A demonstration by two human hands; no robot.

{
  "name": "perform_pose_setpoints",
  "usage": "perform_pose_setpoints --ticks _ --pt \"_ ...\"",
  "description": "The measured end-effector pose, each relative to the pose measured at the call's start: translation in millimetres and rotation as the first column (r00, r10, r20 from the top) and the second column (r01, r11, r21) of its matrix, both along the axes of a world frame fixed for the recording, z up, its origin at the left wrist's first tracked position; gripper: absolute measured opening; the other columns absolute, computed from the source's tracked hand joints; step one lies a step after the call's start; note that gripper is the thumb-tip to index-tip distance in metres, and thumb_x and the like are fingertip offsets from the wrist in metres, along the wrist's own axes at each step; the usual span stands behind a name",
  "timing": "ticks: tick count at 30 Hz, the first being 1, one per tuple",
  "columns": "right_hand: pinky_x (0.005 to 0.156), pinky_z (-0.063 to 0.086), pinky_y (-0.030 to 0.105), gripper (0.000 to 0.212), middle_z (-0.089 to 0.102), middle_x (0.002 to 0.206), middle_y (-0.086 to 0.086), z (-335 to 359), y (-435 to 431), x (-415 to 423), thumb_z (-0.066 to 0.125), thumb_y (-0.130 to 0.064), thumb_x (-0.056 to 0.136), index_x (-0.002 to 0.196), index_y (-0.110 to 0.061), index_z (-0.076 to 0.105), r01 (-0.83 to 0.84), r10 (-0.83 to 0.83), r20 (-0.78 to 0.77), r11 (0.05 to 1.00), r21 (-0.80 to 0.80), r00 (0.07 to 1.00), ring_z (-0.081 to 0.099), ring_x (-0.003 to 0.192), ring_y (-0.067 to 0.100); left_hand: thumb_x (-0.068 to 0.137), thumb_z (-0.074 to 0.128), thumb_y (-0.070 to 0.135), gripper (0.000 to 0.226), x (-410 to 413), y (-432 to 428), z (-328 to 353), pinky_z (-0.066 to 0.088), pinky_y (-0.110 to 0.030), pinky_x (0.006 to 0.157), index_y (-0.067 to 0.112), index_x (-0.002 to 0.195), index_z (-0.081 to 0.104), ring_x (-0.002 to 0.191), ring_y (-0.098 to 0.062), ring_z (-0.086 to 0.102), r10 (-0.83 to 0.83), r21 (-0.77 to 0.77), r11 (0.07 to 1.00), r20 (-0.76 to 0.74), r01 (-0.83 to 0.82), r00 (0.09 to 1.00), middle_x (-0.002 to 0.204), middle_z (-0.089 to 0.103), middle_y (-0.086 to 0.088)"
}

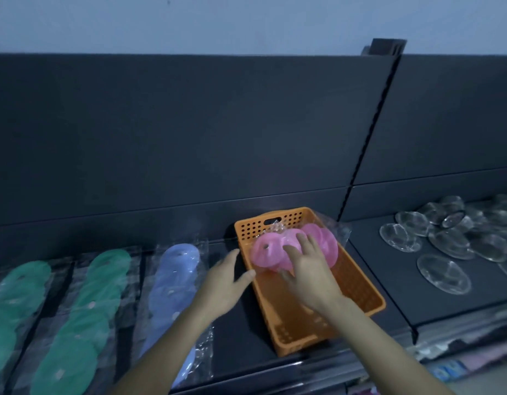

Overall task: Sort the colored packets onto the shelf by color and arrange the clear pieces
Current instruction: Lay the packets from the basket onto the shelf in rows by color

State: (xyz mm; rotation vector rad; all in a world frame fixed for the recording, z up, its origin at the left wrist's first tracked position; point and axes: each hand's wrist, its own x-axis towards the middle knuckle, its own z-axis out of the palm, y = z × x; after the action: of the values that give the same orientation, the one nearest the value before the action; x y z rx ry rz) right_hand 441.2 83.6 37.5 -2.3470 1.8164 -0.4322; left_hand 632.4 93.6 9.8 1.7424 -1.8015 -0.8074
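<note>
Right hand [309,269] fingers hold the pink packet [278,249] over the orange basket [357,283]; left hand [226,277] spread wide, empty — slick wrap could slip out.

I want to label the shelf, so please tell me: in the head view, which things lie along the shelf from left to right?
Two green packets → blue packet → left hand → orange basket, with the right hand on the pink packet → clear pieces.
</note>
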Motion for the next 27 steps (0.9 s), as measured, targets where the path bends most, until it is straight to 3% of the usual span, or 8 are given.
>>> perform_pose_setpoints --ticks 5,9,12,14,20,23,27 --pt "0.117 0.003 0.046 0.051 0.022 0.154 0.018 -8 -19 -54 0.053 -0.031 0.092 0.139 -0.016 0.042 0.086 -0.086 -0.023 0.996 -0.032 0.996 0.006 0.144 0.037 0.091 0.057 0.032 0.068 -43 -14 -3 0.040 -0.023 0.089 0.030 0.146 0.019 0.122 -0.017 0.047 -0.011 -0.021 1.000 0.030 0.011 0.999 0.144 0.037 -0.002" --pt "0.115 0.021 0.049 0.060 0.027 0.150 0.021 -11 -30 -91 0.055 -0.025 0.089 0.144 -0.017 0.032 0.156 -0.158 0.063 0.987 0.029 0.985 0.017 0.141 0.039 0.091 0.057 0.027 0.067 -58 -16 -11 0.036 -0.017 0.084 0.030 0.147 0.020 0.111 -0.007 0.048 0.045 -0.054 0.998 0.092 -0.040 0.995 0.147 0.027 0.000" --pt "0.096 0.046 0.049 0.060 0.033 0.145 0.020 -13 -34 -108 0.053 -0.018 0.086 0.141 -0.020 0.030 0.115 -0.145 0.225 0.983 0.141 0.963 0.042 0.126 0.041 0.091 0.056 0.026 0.063 -67 -18 -14 0.035 -0.019 0.085 0.034 0.144 0.025 0.113 -0.004 0.043 0.069 -0.106 0.993 0.087 -0.059 0.994 0.144 0.034 0.004" --pt "0.083 0.052 0.045 0.062 0.040 0.140 0.015 -14 -36 -116 0.057 -0.018 0.085 0.140 -0.024 0.029 0.103 -0.143 0.284 0.983 0.149 0.948 0.056 0.111 0.036 0.090 0.056 0.025 0.061 -76 -20 -14 0.034 -0.021 0.087 0.036 0.143 0.028 0.118 -0.006 0.041 0.056 -0.138 0.989 0.069 -0.046 0.996 0.140 0.039 0.006" --pt "0.077 0.048 0.032 0.054 0.059 0.118 0.004 -6 -40 -154 0.059 -0.022 0.087 0.137 -0.026 0.039 0.157 -0.176 0.322 0.984 0.083 0.930 0.059 0.103 0.026 0.090 0.056 0.028 0.042 -116 -23 -11 0.039 -0.019 0.079 0.036 0.130 0.047 0.112 -0.003 0.048 0.074 -0.213 0.974 -0.001 -0.072 0.997 0.121 0.050 0.017" --pt "0.073 0.047 0.031 0.048 0.063 0.111 0.003 -2 -43 -185 0.058 -0.022 0.086 0.133 -0.026 0.045 0.190 -0.202 0.318 0.979 0.067 0.926 0.061 0.099 0.026 0.091 0.054 0.029 0.034 -146 -28 -5 0.042 -0.019 0.079 0.035 0.124 0.053 0.106 -0.001 0.051 0.053 -0.220 0.974 -0.049 -0.062 0.997 0.115 0.055 0.018" --pt "0.074 0.051 0.034 0.044 0.065 0.110 0.003 -3 -44 -227 0.058 -0.020 0.086 0.130 -0.024 0.049 0.229 -0.233 0.327 0.972 0.051 0.916 0.063 0.096 0.025 0.092 0.054 0.022 0.028 -189 -35 -6 0.037 -0.008 0.073 0.025 0.119 0.057 0.098 0.000 0.052 0.027 -0.238 0.971 -0.044 -0.037 0.999 0.111 0.056 0.013"
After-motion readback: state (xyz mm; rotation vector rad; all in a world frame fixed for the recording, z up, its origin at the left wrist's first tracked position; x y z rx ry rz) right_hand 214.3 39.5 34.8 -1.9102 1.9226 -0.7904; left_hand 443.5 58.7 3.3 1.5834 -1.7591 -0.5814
